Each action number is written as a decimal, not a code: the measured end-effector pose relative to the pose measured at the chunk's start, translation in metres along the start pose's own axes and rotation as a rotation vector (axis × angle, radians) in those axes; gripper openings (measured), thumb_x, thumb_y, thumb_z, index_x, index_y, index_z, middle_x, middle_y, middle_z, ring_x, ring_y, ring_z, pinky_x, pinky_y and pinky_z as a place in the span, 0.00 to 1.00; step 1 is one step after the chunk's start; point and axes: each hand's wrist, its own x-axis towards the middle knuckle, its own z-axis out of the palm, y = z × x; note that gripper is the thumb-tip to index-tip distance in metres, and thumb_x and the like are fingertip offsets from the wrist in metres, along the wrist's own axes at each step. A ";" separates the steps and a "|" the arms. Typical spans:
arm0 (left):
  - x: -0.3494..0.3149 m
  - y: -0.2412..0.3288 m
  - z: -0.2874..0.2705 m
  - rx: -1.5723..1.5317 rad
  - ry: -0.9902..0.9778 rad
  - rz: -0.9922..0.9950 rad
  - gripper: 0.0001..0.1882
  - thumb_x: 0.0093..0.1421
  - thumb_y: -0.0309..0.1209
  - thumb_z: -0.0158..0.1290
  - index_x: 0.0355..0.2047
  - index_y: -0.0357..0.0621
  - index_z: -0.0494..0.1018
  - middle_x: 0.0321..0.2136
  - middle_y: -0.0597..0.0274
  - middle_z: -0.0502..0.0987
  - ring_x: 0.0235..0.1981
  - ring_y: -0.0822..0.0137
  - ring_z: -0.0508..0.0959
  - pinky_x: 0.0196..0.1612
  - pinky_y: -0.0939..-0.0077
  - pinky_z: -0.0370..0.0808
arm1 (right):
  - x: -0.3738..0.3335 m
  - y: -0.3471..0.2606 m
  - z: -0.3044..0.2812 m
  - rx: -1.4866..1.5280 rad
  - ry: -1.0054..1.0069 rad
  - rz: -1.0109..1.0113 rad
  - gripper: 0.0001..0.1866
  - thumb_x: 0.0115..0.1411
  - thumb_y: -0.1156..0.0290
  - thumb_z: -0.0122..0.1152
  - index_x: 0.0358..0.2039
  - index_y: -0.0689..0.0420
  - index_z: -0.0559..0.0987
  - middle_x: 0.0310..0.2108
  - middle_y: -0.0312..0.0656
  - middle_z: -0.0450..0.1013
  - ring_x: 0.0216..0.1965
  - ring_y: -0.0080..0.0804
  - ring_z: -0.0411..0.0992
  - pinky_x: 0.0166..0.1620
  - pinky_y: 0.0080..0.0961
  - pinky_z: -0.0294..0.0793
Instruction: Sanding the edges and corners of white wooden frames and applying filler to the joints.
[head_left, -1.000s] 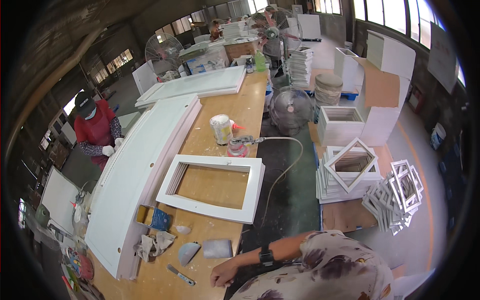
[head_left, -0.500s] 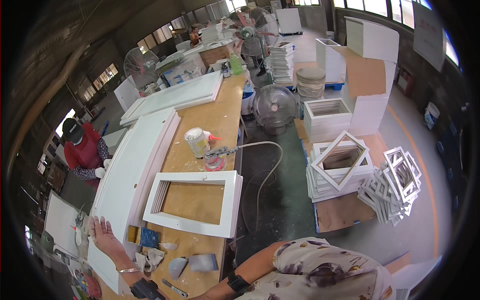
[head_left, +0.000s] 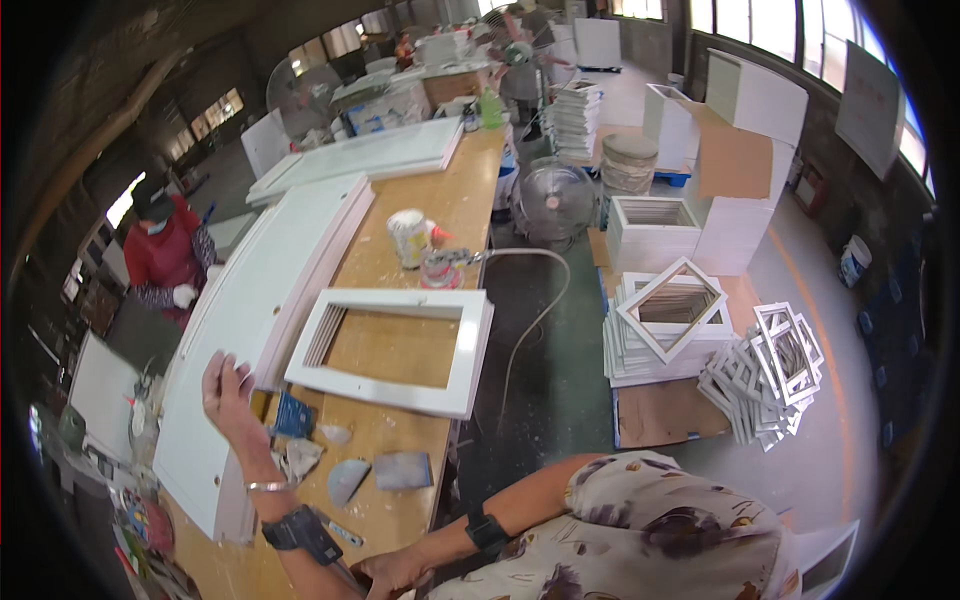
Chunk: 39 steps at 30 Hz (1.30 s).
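Note:
My left hand is raised over the near part of a long white panel, its fingers loosely bent and apart with nothing in them. At the lower edge, my right hand is beside my left forearm; its fingers are partly hidden, and I cannot tell whether they grip. A stack of white frames lies on the wooden bench. Nearer me are a blue packet, a crumpled cloth, a grey half-round pad, a grey sanding block and a knife-like tool.
Beyond the frames stand a white tub and a sander with its hose. A person in red works across the panel. To the right are stacked frames, a heap of loose frames and a fan.
My left hand has turned from a flat, spread palm to loosely bent fingers. My right hand has come into view beside my left forearm. The whole view has shifted slightly.

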 end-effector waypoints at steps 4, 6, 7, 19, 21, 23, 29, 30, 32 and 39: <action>-0.006 -0.047 0.022 -0.082 -0.208 -0.108 0.16 0.64 0.27 0.52 0.52 0.36 0.71 0.39 0.63 0.78 0.35 0.74 0.78 0.39 0.80 0.76 | -0.011 0.002 -0.024 0.143 -0.025 -0.065 0.27 0.48 0.80 0.66 0.49 0.67 0.66 0.26 0.31 0.65 0.25 0.20 0.70 0.26 0.20 0.73; -0.033 -0.078 0.014 -0.023 -0.289 -0.229 0.14 0.64 0.26 0.53 0.49 0.37 0.73 0.34 0.64 0.78 0.30 0.75 0.77 0.34 0.84 0.76 | -0.039 -0.008 -0.045 -0.136 -0.037 -0.159 0.37 0.53 0.76 0.65 0.61 0.69 0.57 0.27 0.32 0.67 0.29 0.18 0.69 0.32 0.20 0.72; -0.049 -0.099 0.007 -0.018 -0.315 -0.317 0.15 0.63 0.26 0.54 0.49 0.37 0.72 0.33 0.65 0.78 0.30 0.75 0.77 0.34 0.84 0.75 | -0.061 -0.017 -0.053 -0.316 -0.030 -0.115 0.37 0.56 0.72 0.65 0.62 0.69 0.57 0.31 0.33 0.70 0.33 0.18 0.69 0.36 0.19 0.71; -0.158 -0.221 0.127 0.177 -0.301 -0.736 0.44 0.60 0.40 0.59 0.65 0.28 0.47 0.33 0.67 0.72 0.29 0.77 0.72 0.26 0.80 0.68 | -0.293 0.078 -0.196 -0.361 0.860 0.203 0.26 0.62 0.66 0.55 0.58 0.64 0.68 0.40 0.43 0.78 0.39 0.26 0.74 0.42 0.22 0.74; -0.140 -0.268 0.125 0.423 -0.293 -0.688 0.44 0.57 0.41 0.62 0.63 0.29 0.50 0.37 0.62 0.73 0.30 0.75 0.73 0.27 0.79 0.71 | -0.304 0.074 -0.214 -0.477 0.830 0.172 0.25 0.62 0.66 0.54 0.58 0.64 0.70 0.39 0.42 0.78 0.37 0.26 0.74 0.40 0.22 0.74; -0.144 -0.285 0.138 0.574 -0.101 -0.611 0.41 0.53 0.37 0.65 0.58 0.28 0.56 0.42 0.55 0.73 0.33 0.71 0.76 0.30 0.74 0.75 | -0.317 0.062 -0.233 -0.572 0.839 0.130 0.24 0.62 0.67 0.54 0.57 0.63 0.71 0.37 0.42 0.78 0.36 0.26 0.75 0.38 0.22 0.74; -0.134 -0.263 0.127 0.326 -0.014 -0.793 0.24 0.49 0.24 0.60 0.46 0.26 0.69 0.38 0.52 0.77 0.33 0.62 0.80 0.34 0.68 0.77 | -0.363 -0.023 -0.285 -0.478 1.060 -0.227 0.17 0.61 0.75 0.53 0.50 0.65 0.74 0.32 0.39 0.78 0.30 0.22 0.74 0.34 0.22 0.74; -0.136 -0.239 0.145 0.323 -0.031 -0.781 0.16 0.48 0.21 0.58 0.39 0.28 0.73 0.31 0.54 0.78 0.29 0.62 0.80 0.31 0.70 0.76 | -0.369 -0.041 -0.294 -0.476 1.156 -0.339 0.16 0.61 0.75 0.53 0.49 0.64 0.74 0.31 0.38 0.77 0.31 0.22 0.73 0.35 0.22 0.74; -0.143 -0.218 0.144 0.289 -0.040 -0.723 0.16 0.48 0.20 0.58 0.38 0.28 0.73 0.30 0.54 0.78 0.28 0.64 0.79 0.30 0.71 0.76 | -0.368 -0.083 -0.308 -0.616 1.309 -0.421 0.17 0.59 0.73 0.59 0.49 0.60 0.75 0.33 0.41 0.75 0.36 0.28 0.74 0.42 0.26 0.74; -0.173 -0.190 0.144 0.272 0.065 -0.633 0.21 0.45 0.15 0.56 0.41 0.34 0.66 0.30 0.57 0.74 0.27 0.65 0.77 0.31 0.73 0.76 | -0.313 -0.146 -0.355 -1.381 1.253 -0.541 0.20 0.56 0.67 0.64 0.50 0.52 0.76 0.52 0.48 0.67 0.53 0.44 0.66 0.53 0.39 0.68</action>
